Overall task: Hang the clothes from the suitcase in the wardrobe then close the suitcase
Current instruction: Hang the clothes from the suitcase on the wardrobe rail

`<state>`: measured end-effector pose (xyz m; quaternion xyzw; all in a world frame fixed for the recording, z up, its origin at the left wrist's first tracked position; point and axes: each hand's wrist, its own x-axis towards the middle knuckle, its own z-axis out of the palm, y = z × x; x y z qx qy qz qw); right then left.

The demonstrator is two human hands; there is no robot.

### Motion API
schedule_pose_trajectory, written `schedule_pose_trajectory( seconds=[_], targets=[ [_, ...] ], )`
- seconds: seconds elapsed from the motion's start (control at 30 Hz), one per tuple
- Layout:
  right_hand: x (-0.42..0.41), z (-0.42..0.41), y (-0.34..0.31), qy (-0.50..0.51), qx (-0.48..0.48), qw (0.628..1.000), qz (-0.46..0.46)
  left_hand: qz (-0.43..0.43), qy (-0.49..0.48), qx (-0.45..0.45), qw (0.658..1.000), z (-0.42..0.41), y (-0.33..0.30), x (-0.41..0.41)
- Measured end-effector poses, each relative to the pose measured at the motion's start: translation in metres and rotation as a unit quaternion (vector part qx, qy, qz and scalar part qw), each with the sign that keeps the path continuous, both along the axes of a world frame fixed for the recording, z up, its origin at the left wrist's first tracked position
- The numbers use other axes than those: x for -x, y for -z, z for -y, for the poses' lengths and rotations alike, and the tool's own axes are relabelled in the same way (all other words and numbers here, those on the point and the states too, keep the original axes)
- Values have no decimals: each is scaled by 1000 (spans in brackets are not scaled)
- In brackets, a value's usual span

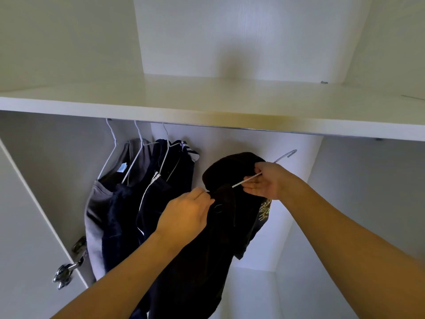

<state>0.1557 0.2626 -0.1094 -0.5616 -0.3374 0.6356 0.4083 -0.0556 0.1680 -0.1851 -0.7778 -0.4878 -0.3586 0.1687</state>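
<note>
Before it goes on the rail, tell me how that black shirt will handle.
Probably floppy: the black shirt droops in folds below the hanger. Likely light, since a thin wire carries it. It may slide off, as it is bunched unevenly.

Illumination soft and even, daylight-like, coming from behind the camera. Above the fingers (203, 195), the white shelf (207, 104) takes a yellowish cast with a smeared, blurred patch along its front edge. Directly above that, a soft round shadow on the back wall (230, 65). Below the shelf the interior reads dimmer, bluish-grey. Black garment (225, 226) at the fingers loses fold detail. Wide-angle bowing at frame edges; no hard glare.
</note>
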Motion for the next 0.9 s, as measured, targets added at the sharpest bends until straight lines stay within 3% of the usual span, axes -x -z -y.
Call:
schedule_pose_trajectory(
  seconds=[0.07,0.13,0.3,0.5,0.6,0.67,0.73,0.8,0.9],
  targets=[
    [-7,4,-3,-68,-8,990,126,-1,20,11,1000,-3,-4,5],
    [-10,5,-4,-75,-16,976,204,23,40,41,998,-7,-8,4],
    [-12,-1,8,3,-53,969,241,216,58,114,968,-11,-20,1],
    [-18,-12,6,52,-162,944,284,360,59,116,924,-11,-77,-7],
    [-34,-19,-7,126,-174,942,257,314,62,70,945,-10,-90,1],
    [-39,-20,-10,139,-186,927,294,257,51,68,963,-9,-90,2],
    [-33,-15,-8,110,-189,906,361,260,47,74,962,-10,-96,-7],
    [-16,-8,1,80,-221,889,394,349,31,89,932,-22,-108,-19],
    [14,4,10,30,-247,898,363,497,8,172,850,-55,-123,-36]
  ],
)
